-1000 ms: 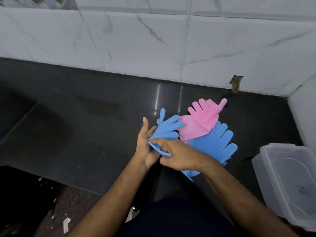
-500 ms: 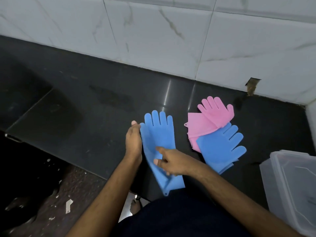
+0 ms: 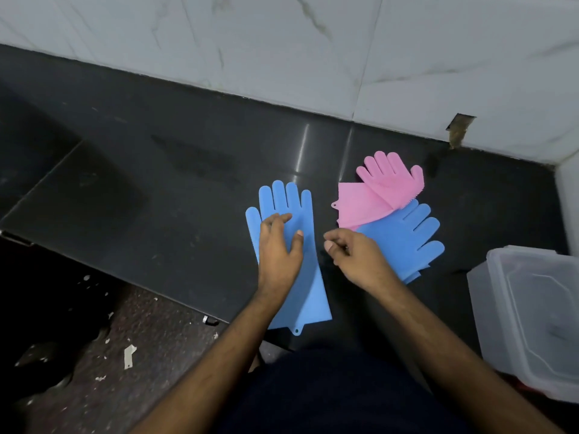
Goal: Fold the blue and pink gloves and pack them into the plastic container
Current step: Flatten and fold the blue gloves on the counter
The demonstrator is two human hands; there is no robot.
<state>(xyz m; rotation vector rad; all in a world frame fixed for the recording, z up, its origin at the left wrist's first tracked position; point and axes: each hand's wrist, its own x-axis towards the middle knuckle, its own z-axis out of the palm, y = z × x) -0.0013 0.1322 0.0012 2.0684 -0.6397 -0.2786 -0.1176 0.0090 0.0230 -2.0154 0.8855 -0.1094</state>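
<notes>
Head view: one blue glove (image 3: 289,258) lies flat at frame centre on the dark worktop (image 3: 156,195), left hand (image 3: 279,245) spread open, palm down on it; right hand (image 3: 354,256) hovers just beside, fingers loosely curled, holding nothing. Second blue glove (image 3: 404,238) overlaps the pink gloves (image 3: 376,192) right of centre; lidded plastic container (image 3: 532,317) sits at lower right edge. Risk, as I judge it: springy rubbery material may unfold once pressure lifts, and the lid blocks packing until removed.
</notes>
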